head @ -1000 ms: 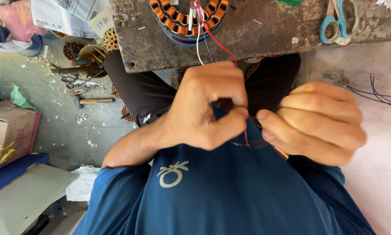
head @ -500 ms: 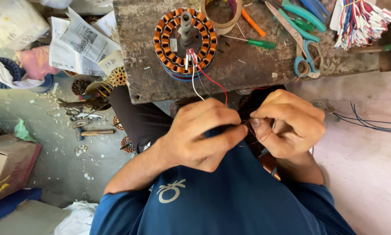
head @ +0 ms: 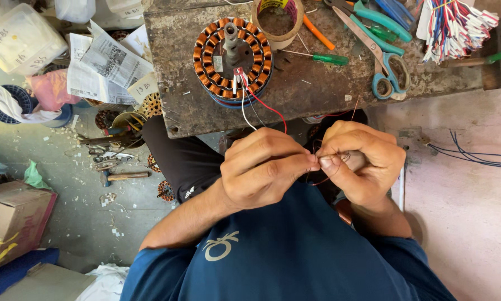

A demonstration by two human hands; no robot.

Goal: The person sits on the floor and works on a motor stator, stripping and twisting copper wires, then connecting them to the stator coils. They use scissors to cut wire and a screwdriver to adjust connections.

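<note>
I see left hand (head: 264, 170) and right hand (head: 362, 161) grips both pinching thin red wire (head: 272, 108) | wire runs from copper-wound stator (head: 232, 58) on far bench (head: 317, 89)

Stator (head: 232, 61) on bench (head: 317, 95) (scissors (head: 385, 67) rightward)

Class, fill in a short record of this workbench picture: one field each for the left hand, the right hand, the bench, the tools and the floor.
Left hand: left hand pinches thin wires at its fingertips.
Right hand: right hand meets it, pinching the same wire ends.
Bench: wooden bench bears a copper-wound stator from which the wires lead, and a tape roll.
Tools: scissors, green screwdriver, wire bundle.
Floor: newspaper, cardboard box.
</note>
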